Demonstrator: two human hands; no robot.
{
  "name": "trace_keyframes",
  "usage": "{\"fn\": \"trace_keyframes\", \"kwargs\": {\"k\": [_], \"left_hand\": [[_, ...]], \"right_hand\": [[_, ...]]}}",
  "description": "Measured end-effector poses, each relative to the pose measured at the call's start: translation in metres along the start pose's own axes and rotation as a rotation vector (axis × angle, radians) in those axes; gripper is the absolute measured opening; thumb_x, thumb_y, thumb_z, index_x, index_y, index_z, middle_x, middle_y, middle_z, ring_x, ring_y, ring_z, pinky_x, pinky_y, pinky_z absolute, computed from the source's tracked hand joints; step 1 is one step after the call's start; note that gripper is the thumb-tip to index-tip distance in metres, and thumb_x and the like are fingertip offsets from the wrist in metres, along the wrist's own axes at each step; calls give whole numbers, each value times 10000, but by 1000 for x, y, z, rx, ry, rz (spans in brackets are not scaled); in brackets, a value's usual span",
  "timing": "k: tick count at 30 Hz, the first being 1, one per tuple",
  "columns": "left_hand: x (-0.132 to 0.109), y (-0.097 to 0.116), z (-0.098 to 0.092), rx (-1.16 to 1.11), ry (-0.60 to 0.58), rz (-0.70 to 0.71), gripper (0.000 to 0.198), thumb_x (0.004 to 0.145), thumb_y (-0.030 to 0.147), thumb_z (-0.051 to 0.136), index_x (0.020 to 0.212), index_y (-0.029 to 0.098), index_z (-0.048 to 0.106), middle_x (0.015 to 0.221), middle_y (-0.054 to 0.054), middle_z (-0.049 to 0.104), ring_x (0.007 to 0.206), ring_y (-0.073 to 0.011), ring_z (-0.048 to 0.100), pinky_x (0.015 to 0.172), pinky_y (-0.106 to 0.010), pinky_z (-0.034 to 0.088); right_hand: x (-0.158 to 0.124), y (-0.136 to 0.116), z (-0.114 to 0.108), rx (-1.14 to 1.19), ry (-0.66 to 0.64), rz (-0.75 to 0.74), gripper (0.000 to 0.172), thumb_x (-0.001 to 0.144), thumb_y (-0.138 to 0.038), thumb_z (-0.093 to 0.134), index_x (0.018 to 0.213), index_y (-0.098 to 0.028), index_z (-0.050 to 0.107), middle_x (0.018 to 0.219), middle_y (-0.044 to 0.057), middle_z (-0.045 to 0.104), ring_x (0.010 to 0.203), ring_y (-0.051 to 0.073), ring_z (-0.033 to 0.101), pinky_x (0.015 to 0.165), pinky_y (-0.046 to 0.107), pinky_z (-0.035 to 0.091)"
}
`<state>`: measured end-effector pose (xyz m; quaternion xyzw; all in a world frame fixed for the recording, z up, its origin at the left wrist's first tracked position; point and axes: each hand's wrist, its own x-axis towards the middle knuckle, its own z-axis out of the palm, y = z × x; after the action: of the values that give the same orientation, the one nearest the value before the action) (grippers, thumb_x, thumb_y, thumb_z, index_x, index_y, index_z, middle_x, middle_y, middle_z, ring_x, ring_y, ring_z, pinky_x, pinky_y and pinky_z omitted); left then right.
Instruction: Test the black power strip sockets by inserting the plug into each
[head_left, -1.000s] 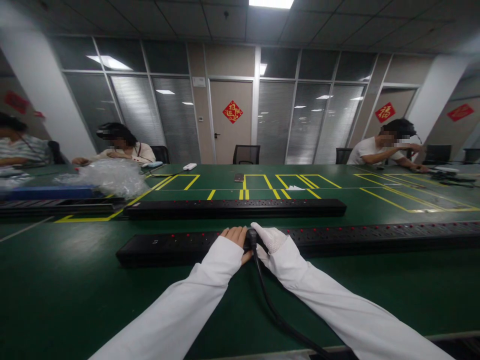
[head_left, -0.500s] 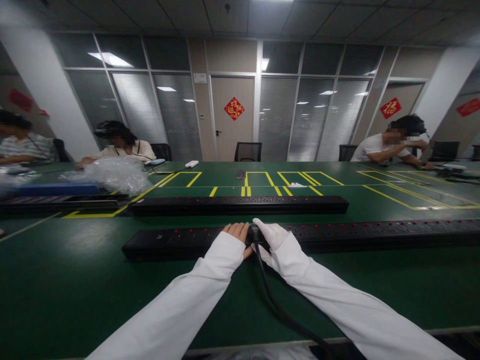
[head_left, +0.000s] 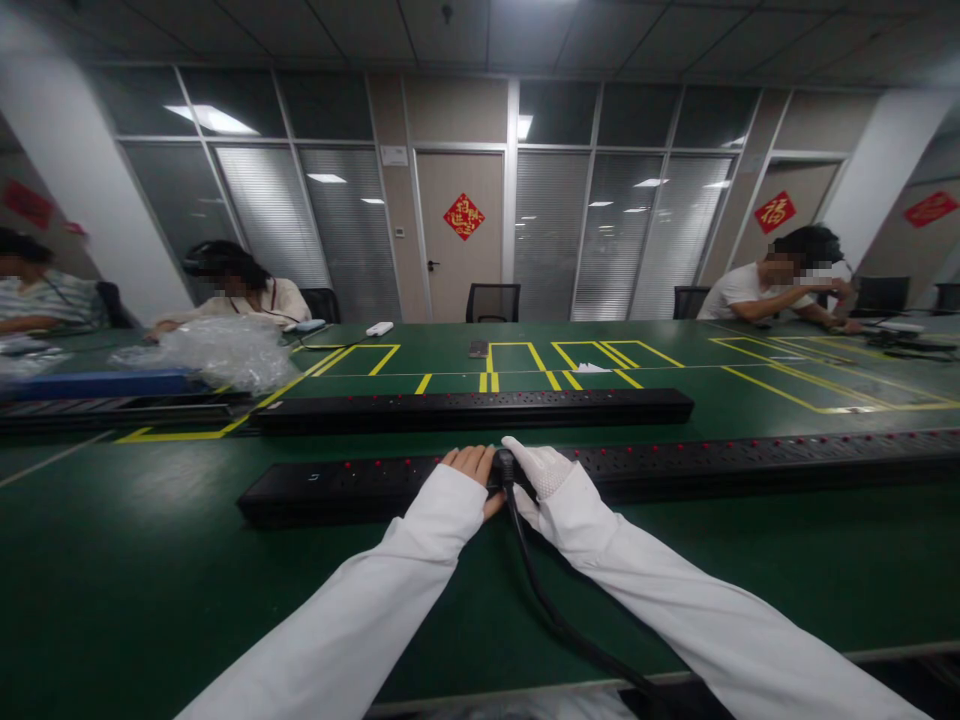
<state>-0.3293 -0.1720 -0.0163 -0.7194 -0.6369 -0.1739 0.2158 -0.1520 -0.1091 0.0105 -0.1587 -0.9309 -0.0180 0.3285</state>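
A long black power strip (head_left: 697, 468) with a row of sockets and small red dots lies across the table in front of me. My left hand (head_left: 472, 468) is bare and wraps over it, fingers on top and thumb at the near side. Beside it, my right hand (head_left: 541, 470), in a white glove, closes around a black plug (head_left: 505, 466) standing at the strip's top face. The plug's pins are hidden. From it a thick black cable (head_left: 551, 605) runs down toward the table's near edge.
A second black power strip (head_left: 480, 408) lies behind the first. Clear plastic wrap (head_left: 232, 355) and a blue long piece (head_left: 105, 383) are at left. Yellow tape marks the green table (head_left: 187, 590). People sit across it, left and right.
The view has shifted slightly, so the strips sit a little further left in it. Both hands keep the same hold on the strip and plug.
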Motion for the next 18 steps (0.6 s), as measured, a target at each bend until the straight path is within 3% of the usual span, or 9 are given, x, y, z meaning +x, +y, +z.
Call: {"fn": "trace_keyframes", "kwargs": {"k": [18], "left_hand": [[-1,-1,0,-9,-24,3,604,732,347,527,1241,41,422,1191,-197,545,1082,-324,504,937,-463,365]], "right_hand": [[1,2,1,7,6,-17,568,857,-310,424,1382,-153,273,1149,132,547,1006,237,509,865,412,452]]}}
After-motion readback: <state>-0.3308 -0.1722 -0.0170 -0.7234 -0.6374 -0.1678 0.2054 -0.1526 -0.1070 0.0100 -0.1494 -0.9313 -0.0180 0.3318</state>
